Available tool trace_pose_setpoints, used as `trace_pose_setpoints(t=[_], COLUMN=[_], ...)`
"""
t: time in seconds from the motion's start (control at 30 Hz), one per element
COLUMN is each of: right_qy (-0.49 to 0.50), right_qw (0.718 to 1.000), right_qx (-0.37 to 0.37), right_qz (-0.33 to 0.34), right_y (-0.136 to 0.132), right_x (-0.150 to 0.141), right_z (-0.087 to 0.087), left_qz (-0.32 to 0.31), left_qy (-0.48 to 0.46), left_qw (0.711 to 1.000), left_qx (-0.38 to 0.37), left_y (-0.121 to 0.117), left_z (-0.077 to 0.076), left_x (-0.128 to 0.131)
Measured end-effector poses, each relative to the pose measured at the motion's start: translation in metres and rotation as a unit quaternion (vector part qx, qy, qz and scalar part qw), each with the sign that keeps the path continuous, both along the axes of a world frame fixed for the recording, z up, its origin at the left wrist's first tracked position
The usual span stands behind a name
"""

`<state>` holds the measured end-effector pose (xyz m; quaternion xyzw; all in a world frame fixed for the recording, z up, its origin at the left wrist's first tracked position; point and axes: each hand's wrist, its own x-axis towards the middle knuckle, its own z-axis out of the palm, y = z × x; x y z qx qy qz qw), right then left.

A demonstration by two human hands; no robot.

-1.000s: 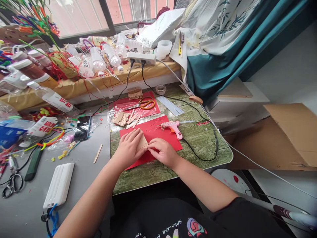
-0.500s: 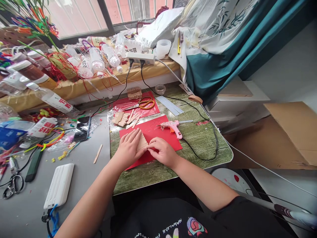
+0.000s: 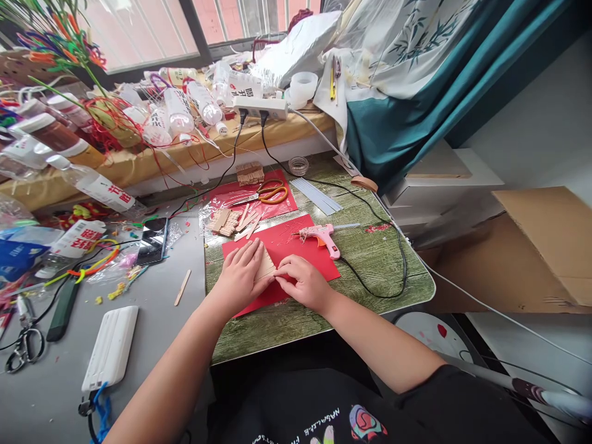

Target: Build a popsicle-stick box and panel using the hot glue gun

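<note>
A panel of pale wooden craft sticks [image 3: 265, 265] lies side by side on a red sheet [image 3: 303, 237]. Across its left part my left hand [image 3: 240, 271] rests flat, fingers stretched out, covering much of it. My right hand [image 3: 303, 282] is closed in a pinch at the panel's lower right corner, its thumb and forefinger touching the edge. Beyond the right hand lies a pink hot glue gun [image 3: 326, 237] with a glue stick in its back. Behind the left hand are bundled and loose craft sticks [image 3: 226, 222].
Scissors [image 3: 266, 192], another stick bundle [image 3: 250, 173], glue sticks [image 3: 317, 196] and a tape roll [image 3: 298, 165] lie farther back. The glue gun's black cord [image 3: 370, 293] loops at right. A phone [image 3: 153, 240], single craft stick [image 3: 182, 287] and power bank [image 3: 111, 348] are at left.
The view has shifted very slightly. Both hands stay in place on the craft stick panel, with no clear movement.
</note>
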<state>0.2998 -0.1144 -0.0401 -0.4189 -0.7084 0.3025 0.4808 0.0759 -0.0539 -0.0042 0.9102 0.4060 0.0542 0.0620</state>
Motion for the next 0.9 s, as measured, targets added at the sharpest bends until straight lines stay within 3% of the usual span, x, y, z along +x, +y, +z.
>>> trace_pose_setpoints(t=[0.23, 0.43, 0.9], right_qy=[-0.016, -0.084, -0.09], right_qw=[1.0, 0.994, 0.995], right_qx=[0.012, 0.06, 0.042], right_qz=[-0.007, -0.036, -0.03], right_y=[-0.0008, -0.001, -0.0009], right_x=[0.0, -0.0002, 0.0], right_z=[0.0006, -0.0002, -0.0008], left_qz=[-0.003, 0.006, -0.005], left_qy=[0.018, 0.04, 0.039], left_qw=[1.0, 0.999, 0.999], left_qx=[0.017, 0.027, 0.022], left_y=[0.0002, -0.0012, 0.0003], left_z=[-0.0025, -0.0032, -0.0037], left_x=[-0.0001, 0.0005, -0.0012])
